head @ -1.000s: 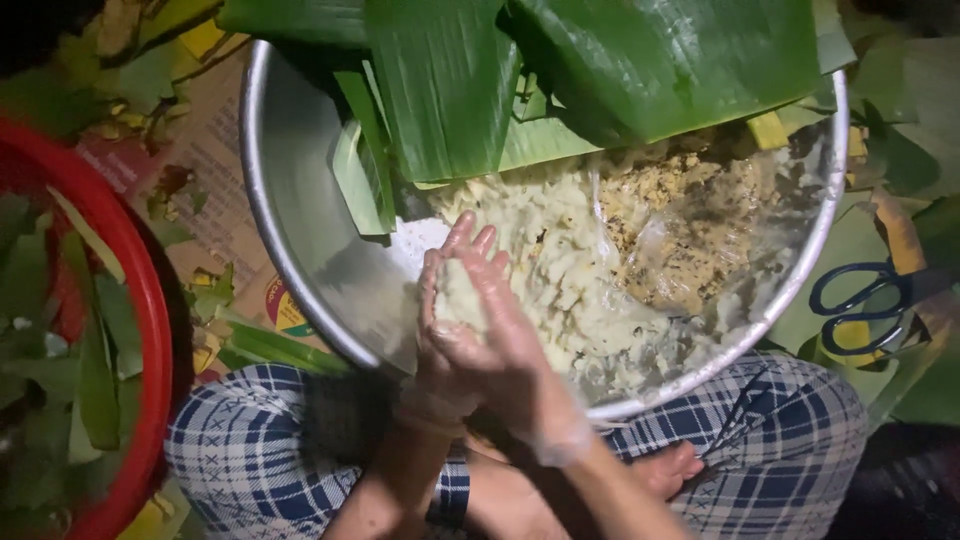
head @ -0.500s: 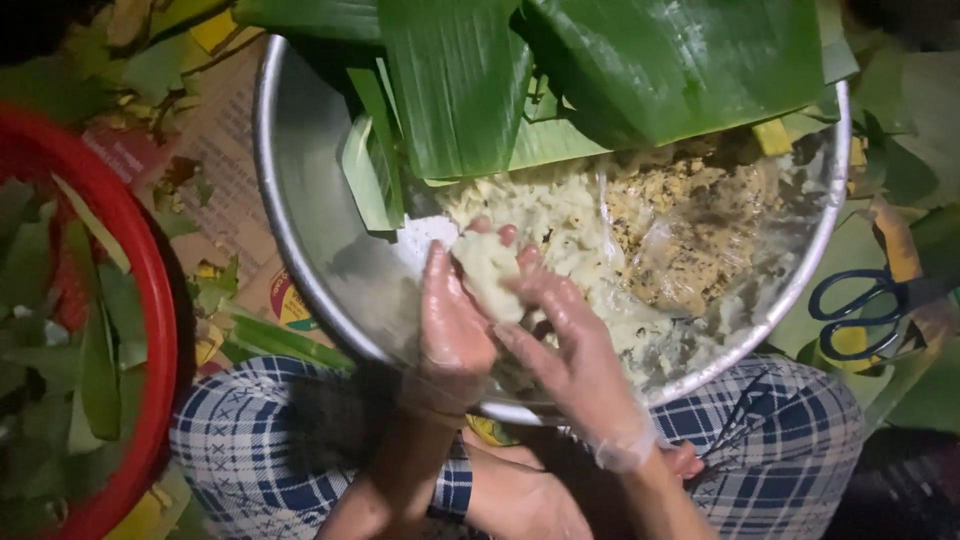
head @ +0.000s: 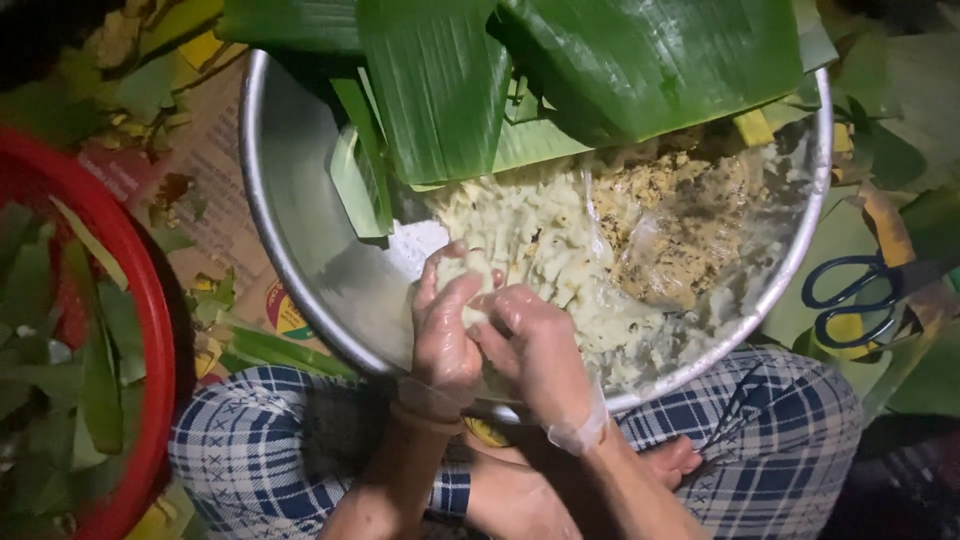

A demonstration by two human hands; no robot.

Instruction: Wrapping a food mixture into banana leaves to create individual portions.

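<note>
A: Status on the hands?

B: I see both low centre of frame, over the near rim of the metal bowl [head: 300, 250]. Left hand [head: 443, 335] and right hand [head: 535, 350] wear clear plastic gloves and are pressed together, cupped around a pale lump of dough [head: 468, 268]. Lump sits between the fingers, poking out at the top of the left hand. Both curled in on it, neither spread wide.

A: Where's the rest of the mix?

B: Just beyond the hands, middle to right of the bowl: pale shredded filling [head: 545, 235], touching the fingertips. Further right, a darker crumbly mix [head: 680, 220] under a clear plastic sheet.

A: Surroundings?

B: Banana leaves [head: 620, 60] lie across the top of the bowl, upper centre and upper right. Narrow leaf strips [head: 355, 170] lie inside the bowl, upper left of the hands. Red basin [head: 150, 330] with green leaf pieces at the left edge. Scissors [head: 860, 295] with dark handles at the right edge, well apart from the hands. Checked cloth [head: 270, 440] over my knees along the bottom, under the bowl rim.
</note>
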